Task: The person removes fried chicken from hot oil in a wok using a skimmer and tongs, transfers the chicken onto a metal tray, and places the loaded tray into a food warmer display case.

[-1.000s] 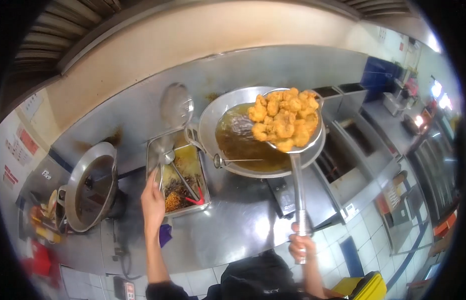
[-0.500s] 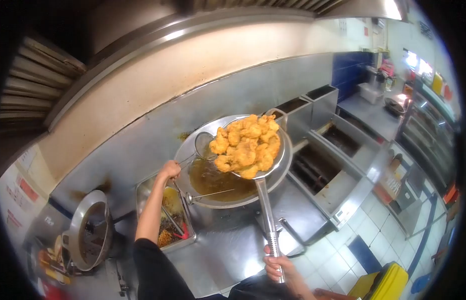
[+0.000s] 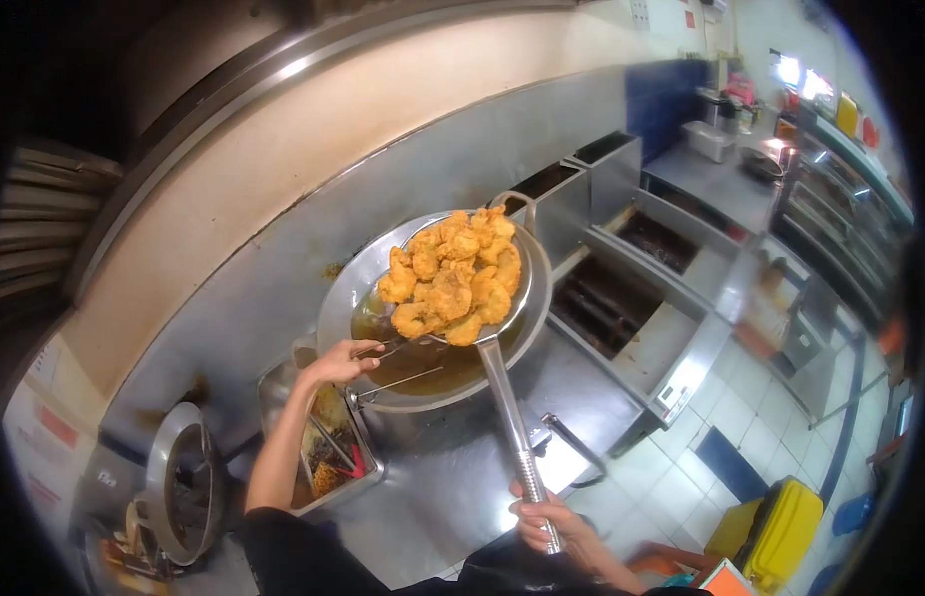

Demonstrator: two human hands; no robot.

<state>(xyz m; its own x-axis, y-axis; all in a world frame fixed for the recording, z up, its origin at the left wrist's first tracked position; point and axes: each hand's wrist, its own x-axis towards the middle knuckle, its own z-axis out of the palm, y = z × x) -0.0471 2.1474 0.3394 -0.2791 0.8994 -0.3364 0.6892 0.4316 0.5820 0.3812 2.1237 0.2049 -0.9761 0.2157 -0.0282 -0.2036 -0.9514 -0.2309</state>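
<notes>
Holding a long steel skimmer (image 3: 502, 387), right hand (image 3: 544, 519) clamped on its handle end; mesh bowl heaped with golden, knobbly fried pieces (image 3: 451, 276), raised over round oil-filled wok (image 3: 343, 298). Left hand (image 3: 341, 363) closed on small wire strainer (image 3: 378, 323) at wok rim. Crumb tray (image 3: 328, 462) left; steel table (image 3: 462, 467) right, bare.

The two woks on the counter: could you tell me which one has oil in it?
The large wok in the middle, under the skimmer of golden fried pieces, holds brown oil. The other wok, at far left, looks dark and dry.
</notes>
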